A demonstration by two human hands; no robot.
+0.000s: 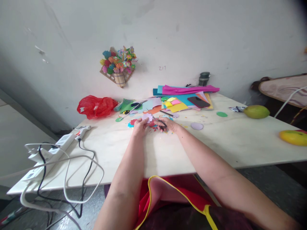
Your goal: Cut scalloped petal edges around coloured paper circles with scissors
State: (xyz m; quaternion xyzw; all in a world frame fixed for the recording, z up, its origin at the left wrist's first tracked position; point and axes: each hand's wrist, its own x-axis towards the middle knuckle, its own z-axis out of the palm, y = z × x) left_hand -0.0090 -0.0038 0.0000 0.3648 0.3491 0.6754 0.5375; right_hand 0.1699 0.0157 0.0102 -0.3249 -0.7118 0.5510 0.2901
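Observation:
Between its fingertips my left hand (141,125) pinches a pale purple paper flower (147,118) with a scalloped edge. My right hand (169,124) is closed round the dark handles of a pair of scissors (163,125), whose blades point up and left beside the flower. Red and blue paper pieces (132,123) lie under and around both hands, with tiny coloured scraps scattered near them. A dark pen (168,113) rests just behind the right hand. To the right lies a pale purple paper oval (197,126), and farther off a green one (222,114).
Coloured paper sheets (181,106), a phone (198,102) and a rolled pink sheet (189,90) lie at the back. A red plastic bag (96,107) sits back left. Power strips (51,156) with loose cables take up the left side. Mangoes (256,111) lie at the right.

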